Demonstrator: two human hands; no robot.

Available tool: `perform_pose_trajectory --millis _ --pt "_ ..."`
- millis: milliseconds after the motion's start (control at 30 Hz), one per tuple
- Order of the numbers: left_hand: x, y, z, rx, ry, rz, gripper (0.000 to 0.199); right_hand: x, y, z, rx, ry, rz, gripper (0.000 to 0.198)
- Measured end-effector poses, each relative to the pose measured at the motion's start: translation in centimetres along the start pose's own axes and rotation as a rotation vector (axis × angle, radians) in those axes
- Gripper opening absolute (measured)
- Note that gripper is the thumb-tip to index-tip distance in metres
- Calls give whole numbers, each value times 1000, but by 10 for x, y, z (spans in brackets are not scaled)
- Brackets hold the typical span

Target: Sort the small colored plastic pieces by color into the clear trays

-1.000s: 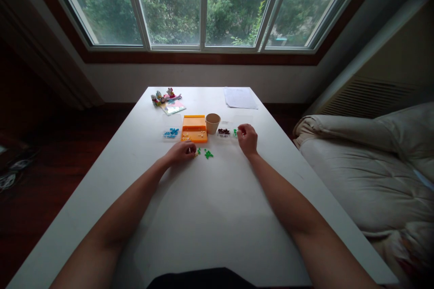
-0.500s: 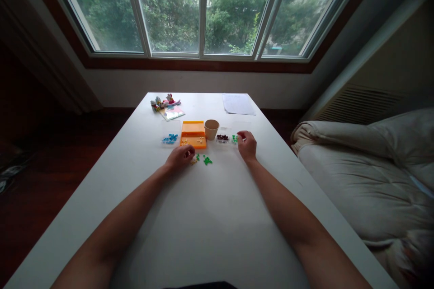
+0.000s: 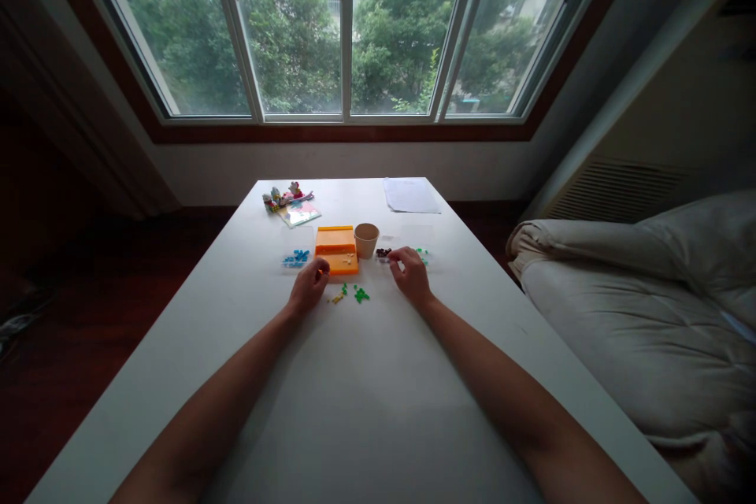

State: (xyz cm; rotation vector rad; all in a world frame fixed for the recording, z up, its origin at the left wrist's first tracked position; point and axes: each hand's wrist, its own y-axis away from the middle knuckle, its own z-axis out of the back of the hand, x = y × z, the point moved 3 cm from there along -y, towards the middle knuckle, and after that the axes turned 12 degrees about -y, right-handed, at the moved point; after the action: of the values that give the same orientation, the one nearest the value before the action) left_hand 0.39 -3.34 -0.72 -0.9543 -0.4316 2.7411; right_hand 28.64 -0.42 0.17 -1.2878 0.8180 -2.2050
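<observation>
My left hand [image 3: 308,286] is at the near left corner of an open orange case [image 3: 338,240], its fingers curled together. Whatever they may hold is too small to make out. Pale small pieces lie in the case's near half. My right hand [image 3: 412,276] is pinched beside the clear tray of dark brown pieces [image 3: 383,252], partly covering it; anything between its fingertips is not visible. Between the hands, loose green pieces [image 3: 361,295] and a few yellow pieces [image 3: 338,298] lie on the white table [image 3: 354,394].
Blue pieces [image 3: 296,258] sit in a clear tray left of the case. A brown paper cup [image 3: 367,242] stands right of it. Green pieces [image 3: 421,253] are in a tray behind my right hand. Farther back are small colourful figures [image 3: 289,195], a card [image 3: 300,213] and paper sheets [image 3: 412,195].
My right hand has moved left from the tray of green pieces to the brown ones. My left hand has shifted slightly left, uncovering the yellow pieces. The view has tilted up a little.
</observation>
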Motion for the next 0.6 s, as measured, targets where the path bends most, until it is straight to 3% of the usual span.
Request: perform_pose_trajectory --millis 600 --pt "2 -1 -13 27 40 -138 13 -4 4 -6 68 -18 -26 14"
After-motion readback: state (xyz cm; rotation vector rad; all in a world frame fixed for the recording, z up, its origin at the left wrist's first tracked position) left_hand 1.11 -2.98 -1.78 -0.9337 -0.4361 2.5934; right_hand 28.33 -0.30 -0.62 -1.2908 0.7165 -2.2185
